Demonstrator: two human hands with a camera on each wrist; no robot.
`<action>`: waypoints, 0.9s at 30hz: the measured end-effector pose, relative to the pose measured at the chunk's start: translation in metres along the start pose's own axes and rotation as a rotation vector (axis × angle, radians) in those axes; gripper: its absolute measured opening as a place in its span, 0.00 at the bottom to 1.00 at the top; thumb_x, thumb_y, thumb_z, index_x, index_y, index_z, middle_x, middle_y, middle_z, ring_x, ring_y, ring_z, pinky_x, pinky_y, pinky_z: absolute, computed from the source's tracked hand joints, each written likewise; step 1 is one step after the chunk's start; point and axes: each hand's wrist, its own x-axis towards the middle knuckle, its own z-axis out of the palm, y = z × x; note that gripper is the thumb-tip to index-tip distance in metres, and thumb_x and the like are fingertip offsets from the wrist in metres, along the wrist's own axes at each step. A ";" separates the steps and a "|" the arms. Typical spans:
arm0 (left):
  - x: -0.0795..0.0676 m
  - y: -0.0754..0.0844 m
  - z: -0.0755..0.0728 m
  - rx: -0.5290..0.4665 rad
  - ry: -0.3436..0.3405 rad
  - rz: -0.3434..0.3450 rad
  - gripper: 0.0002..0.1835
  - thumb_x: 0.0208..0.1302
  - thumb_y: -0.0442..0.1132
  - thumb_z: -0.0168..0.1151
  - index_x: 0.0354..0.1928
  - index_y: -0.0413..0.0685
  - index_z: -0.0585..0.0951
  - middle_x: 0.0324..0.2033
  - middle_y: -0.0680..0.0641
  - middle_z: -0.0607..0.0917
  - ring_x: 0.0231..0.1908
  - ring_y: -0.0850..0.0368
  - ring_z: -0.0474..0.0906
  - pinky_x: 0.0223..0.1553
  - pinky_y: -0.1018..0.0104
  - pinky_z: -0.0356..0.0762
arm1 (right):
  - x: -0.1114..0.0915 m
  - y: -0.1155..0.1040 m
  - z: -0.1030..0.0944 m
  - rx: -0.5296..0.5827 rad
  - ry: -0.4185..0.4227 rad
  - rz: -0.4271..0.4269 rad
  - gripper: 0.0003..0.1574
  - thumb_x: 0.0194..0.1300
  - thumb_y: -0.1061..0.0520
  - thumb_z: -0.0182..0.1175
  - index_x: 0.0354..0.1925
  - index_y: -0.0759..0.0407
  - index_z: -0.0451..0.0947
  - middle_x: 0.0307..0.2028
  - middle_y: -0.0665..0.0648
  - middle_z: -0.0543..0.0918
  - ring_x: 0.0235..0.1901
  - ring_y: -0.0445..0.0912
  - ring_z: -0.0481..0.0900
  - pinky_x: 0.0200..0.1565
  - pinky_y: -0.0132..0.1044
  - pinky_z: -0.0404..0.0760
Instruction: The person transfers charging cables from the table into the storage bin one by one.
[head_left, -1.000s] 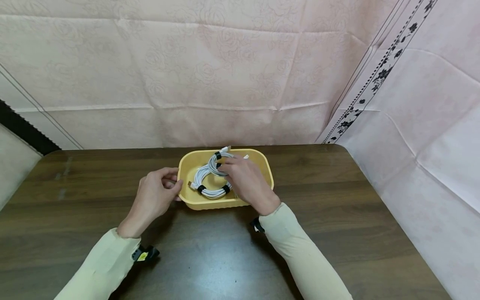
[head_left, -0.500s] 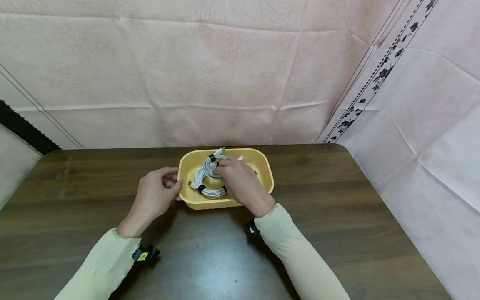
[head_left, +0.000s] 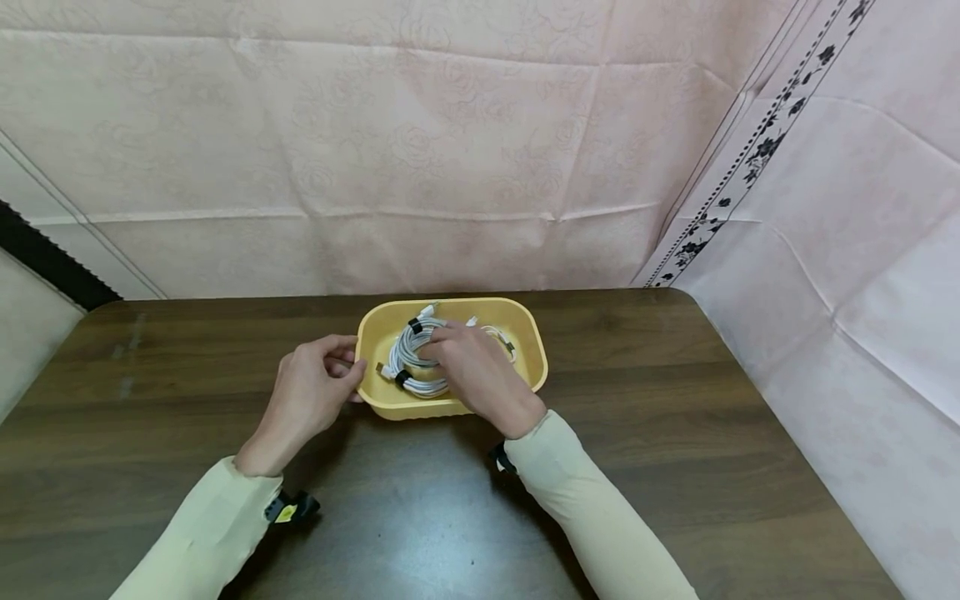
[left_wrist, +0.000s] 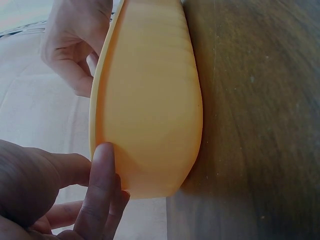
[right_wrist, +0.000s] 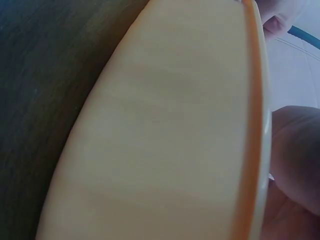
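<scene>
A yellow plastic basket sits near the far edge of the table. My left hand pinches its left rim, thumb on top and fingers against the outer wall. Inside lie two overlapping coils of white cable bound with black straps. The upper cable coil is held by my right hand, whose fingertips are partly hidden. Under it rests the lower cable coil, its plug toward the left. A thinner white cable shows at the right side of the basket, partly behind the right hand.
The brown wooden table spreads around the basket. A pale patterned cloth hangs right behind the far edge, and more cloth borders the right side. Each wrist wears a small black camera.
My right hand has moved a little left and toward me with the upper coil, which now overlaps the lower one more. The thin cable at right has become visible. The left hand stays put.
</scene>
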 end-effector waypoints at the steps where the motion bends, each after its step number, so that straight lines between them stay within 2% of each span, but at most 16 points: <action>1: 0.000 0.000 0.000 0.000 0.000 -0.003 0.23 0.70 0.35 0.63 0.64 0.34 0.76 0.47 0.35 0.84 0.30 0.57 0.85 0.26 0.72 0.84 | 0.000 -0.001 0.000 0.004 -0.001 -0.005 0.21 0.63 0.69 0.64 0.43 0.44 0.90 0.43 0.44 0.88 0.43 0.42 0.82 0.41 0.35 0.84; 7: 0.000 -0.001 0.000 0.001 0.001 -0.003 0.23 0.70 0.35 0.63 0.64 0.35 0.76 0.47 0.36 0.84 0.30 0.57 0.84 0.26 0.72 0.84 | 0.000 -0.001 0.003 0.012 0.010 -0.015 0.21 0.61 0.70 0.65 0.39 0.43 0.89 0.41 0.43 0.88 0.42 0.42 0.82 0.40 0.36 0.83; 13: 0.000 -0.001 0.001 -0.005 -0.002 -0.006 0.23 0.70 0.35 0.63 0.64 0.35 0.76 0.47 0.36 0.84 0.30 0.57 0.85 0.26 0.71 0.84 | -0.001 0.000 0.006 0.035 0.007 -0.025 0.23 0.60 0.72 0.61 0.33 0.43 0.88 0.36 0.43 0.87 0.39 0.43 0.81 0.36 0.36 0.80; 20: 0.000 0.000 0.001 -0.007 0.007 0.000 0.23 0.70 0.35 0.64 0.64 0.35 0.76 0.47 0.36 0.84 0.31 0.56 0.85 0.26 0.72 0.84 | 0.000 0.002 0.007 0.042 -0.001 -0.038 0.20 0.58 0.70 0.65 0.28 0.43 0.86 0.32 0.45 0.85 0.36 0.44 0.79 0.34 0.36 0.79; 27: 0.001 0.000 0.001 -0.003 0.004 0.003 0.23 0.70 0.35 0.63 0.64 0.34 0.76 0.46 0.35 0.84 0.30 0.57 0.85 0.26 0.72 0.84 | 0.000 0.003 0.007 0.056 -0.019 -0.033 0.19 0.57 0.69 0.67 0.28 0.43 0.87 0.31 0.46 0.85 0.36 0.45 0.81 0.35 0.38 0.81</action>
